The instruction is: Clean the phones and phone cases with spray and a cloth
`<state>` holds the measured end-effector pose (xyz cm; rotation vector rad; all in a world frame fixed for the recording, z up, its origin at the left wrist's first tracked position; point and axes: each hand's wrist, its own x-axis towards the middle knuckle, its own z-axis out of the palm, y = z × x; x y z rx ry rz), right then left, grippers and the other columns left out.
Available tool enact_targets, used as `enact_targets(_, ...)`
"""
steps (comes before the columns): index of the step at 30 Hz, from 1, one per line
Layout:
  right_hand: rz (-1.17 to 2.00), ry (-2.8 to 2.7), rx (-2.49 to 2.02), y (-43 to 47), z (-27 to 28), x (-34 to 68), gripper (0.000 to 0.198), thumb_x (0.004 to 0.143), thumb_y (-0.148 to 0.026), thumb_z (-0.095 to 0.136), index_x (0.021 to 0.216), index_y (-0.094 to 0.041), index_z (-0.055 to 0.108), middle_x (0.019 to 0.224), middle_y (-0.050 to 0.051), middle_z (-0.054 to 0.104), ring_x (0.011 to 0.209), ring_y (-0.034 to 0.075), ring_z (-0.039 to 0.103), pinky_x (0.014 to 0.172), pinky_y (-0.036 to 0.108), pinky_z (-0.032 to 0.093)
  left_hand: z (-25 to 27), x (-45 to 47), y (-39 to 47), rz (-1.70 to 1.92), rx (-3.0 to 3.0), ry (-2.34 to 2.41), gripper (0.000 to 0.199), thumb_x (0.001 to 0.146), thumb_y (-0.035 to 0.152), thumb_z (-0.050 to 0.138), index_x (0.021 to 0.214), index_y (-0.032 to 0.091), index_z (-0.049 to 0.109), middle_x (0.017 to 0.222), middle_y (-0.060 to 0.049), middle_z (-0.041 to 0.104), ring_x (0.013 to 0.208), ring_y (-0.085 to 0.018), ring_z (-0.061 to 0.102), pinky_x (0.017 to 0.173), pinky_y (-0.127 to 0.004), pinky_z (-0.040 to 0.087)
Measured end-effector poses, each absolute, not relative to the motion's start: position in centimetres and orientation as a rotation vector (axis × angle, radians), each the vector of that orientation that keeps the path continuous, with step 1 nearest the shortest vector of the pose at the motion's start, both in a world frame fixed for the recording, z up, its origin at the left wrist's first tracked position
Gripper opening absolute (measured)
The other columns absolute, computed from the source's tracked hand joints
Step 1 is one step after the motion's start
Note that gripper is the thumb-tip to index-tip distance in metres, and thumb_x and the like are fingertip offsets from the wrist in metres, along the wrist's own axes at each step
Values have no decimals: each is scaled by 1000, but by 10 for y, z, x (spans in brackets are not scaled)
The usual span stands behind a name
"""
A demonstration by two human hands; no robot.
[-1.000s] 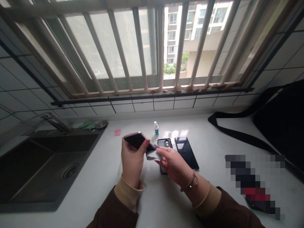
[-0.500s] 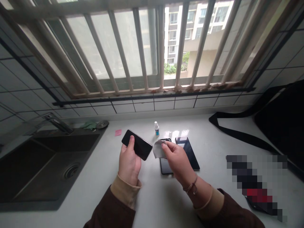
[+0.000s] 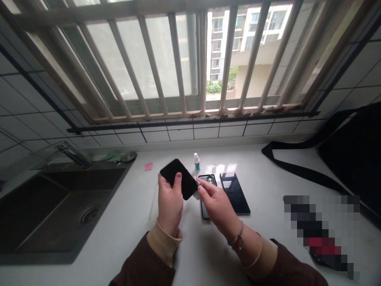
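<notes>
Gotta be a kitchen, and probably a home one tbh. Check out the dark sink point(image 3: 117, 172) set into a pale countertop point(image 3: 107, 246), with a metal faucet point(image 3: 74, 154) along the back, plus a green cloth point(image 3: 110, 157) at its far edge. Also got dark-grouted white wall tiles point(image 3: 206, 131) and a window point(image 3: 162, 51) with metal bars point(image 3: 177, 59) across it. Outside, can spot a multi-storey building point(image 3: 216, 31) and some greenery point(image 3: 214, 87) through the gaps

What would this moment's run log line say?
left hand: holds phone | right hand: pinches grey cloth by phone's edge | white bottle: upright on counter
</notes>
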<state>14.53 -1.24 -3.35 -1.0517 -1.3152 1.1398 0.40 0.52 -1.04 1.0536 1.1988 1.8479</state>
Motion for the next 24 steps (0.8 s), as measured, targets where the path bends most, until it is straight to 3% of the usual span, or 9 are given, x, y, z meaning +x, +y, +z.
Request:
enact_targets(16, 499, -1540, -960, -25, -10, 158, 53, 105, -22, 55, 158, -22, 54, 152, 11, 64, 139, 30, 63, 118, 48, 54, -8, 11, -18, 1375, 1739, 1398, 18, 105, 39, 61, 115, 25, 56, 96, 0, 69, 83, -17, 67, 74, -27, 52)
enact_targets(20, 293, -1604, -897, -24, -5, 162, 58, 103, -11, 54, 160, -23, 51, 159, 10, 57, 146, 30, 57, 122, 51, 51, -5, 12, -19, 1338, 1832, 1328, 18, 105, 34, 60, 121, 25, 57, 105, -3, 72, 91, -18, 70, 80, -30, 55)
enact_targets(24, 65, -1810, -805, -22, -1, 163, 61, 99, -4, 56, 158, -19, 54, 160, 12, 55, 153, 32, 47, 125, 57, 46, -5, 16, -19, 1336, 1885, 1222, 20, 105, 30, 56, 123, 23, 62, 118, -9, 74, 108, -24, 72, 96, -40, 57)
